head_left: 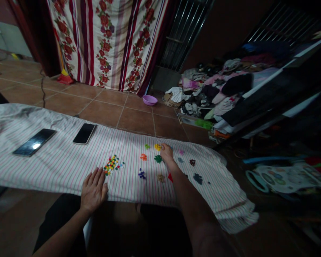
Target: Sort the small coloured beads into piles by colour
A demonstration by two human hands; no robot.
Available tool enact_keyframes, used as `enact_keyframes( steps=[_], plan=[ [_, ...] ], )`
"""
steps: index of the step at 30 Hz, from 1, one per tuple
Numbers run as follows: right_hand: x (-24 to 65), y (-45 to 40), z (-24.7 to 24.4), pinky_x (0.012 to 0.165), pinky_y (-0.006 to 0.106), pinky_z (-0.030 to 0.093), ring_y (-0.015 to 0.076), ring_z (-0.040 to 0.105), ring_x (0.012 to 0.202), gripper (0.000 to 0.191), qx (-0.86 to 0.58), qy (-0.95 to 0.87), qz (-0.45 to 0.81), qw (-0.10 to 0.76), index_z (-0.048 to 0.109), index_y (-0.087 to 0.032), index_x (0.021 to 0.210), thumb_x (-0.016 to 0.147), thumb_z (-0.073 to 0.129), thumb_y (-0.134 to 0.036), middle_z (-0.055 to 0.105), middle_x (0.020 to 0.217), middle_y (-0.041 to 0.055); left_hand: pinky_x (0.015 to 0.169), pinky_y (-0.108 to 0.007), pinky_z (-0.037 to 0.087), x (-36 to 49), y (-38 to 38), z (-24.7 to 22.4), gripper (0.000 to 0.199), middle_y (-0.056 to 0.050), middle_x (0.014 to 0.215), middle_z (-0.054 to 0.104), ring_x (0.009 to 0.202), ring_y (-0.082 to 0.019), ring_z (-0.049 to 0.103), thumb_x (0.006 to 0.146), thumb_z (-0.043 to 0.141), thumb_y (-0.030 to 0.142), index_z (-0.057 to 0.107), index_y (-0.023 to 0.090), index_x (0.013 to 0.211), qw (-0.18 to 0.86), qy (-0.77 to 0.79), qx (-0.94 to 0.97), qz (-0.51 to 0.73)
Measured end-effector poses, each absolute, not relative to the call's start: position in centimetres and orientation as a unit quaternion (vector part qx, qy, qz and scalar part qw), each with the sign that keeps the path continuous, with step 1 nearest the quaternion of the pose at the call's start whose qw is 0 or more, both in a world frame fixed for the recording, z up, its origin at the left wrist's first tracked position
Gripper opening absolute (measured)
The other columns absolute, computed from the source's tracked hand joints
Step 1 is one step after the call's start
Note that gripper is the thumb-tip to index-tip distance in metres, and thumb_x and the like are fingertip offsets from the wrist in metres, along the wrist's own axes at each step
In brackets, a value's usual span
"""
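Note:
My left hand (94,188) rests flat at the near edge of the striped cloth (77,167), fingers stretched out and holding nothing. Just beyond its fingertips lies a loose heap of small mixed-colour pieces (112,164). My right hand (166,152) is beside the small yellow pile (157,146), fingers pinched together; whether a piece is between them is too small to see. Around it are dark green (158,159), orange (143,157), light green (147,146), purple (141,174) and tan (161,177) piles. A red pile (170,177) is partly covered by my right forearm.
Grey (198,178), brown (192,162) and pink (181,152) piles sit right of my right arm. Two phones (34,142) (84,134) lie on the cloth's left. Beyond are a purple basin (149,100), a floral curtain (104,43) and heaped clothes (211,85).

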State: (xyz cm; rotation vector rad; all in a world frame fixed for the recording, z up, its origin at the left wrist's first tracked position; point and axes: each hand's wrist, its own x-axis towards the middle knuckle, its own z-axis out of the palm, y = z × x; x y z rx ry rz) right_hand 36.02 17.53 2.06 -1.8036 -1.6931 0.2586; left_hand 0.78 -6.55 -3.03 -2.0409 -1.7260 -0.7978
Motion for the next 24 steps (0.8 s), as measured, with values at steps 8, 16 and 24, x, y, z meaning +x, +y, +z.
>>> enact_keyframes(
  steps=[8,16,24],
  plan=[
    [28.6,9.5,3.4,0.098,0.038,0.047,0.0209,0.061,0.102,0.034,-0.548,-0.737,0.151,0.366,0.070,-0.020,0.102,0.084,0.042,-0.014,0.067,0.104,0.0089,0.107,-0.048,0.034,0.8,-6.4,-3.7,0.054,-0.014,0.136,0.056,0.130,-0.030,0.049,0.087,0.042,0.033,0.049,0.017,0.137,0.145,-0.627,-0.706,-0.295],
    [20.6,-0.5,1.3,0.097,0.033,0.048,0.0188,0.060,0.104,0.035,-0.437,-0.796,0.236,0.346,0.067,-0.022,0.110,0.088,0.042,-0.013,0.065,0.107,0.0073,0.108,-0.048,0.033,1.1,-6.7,-2.3,0.047,-0.013,0.136,0.057,0.131,-0.030,0.048,0.089,0.039,0.032,0.059,0.014,0.127,0.121,-0.648,-0.702,-0.271],
    [18.7,-2.4,0.5,0.095,0.036,0.048,0.0229,0.059,0.104,0.038,-0.504,-0.782,0.209,0.302,0.062,-0.021,0.120,0.089,0.040,-0.014,0.064,0.107,0.0107,0.109,-0.047,0.031,1.3,-7.1,-1.8,0.048,-0.015,0.136,0.057,0.132,-0.029,0.046,0.090,0.036,0.032,0.059,0.012,0.127,0.100,-0.654,-0.699,-0.272]
  ],
)
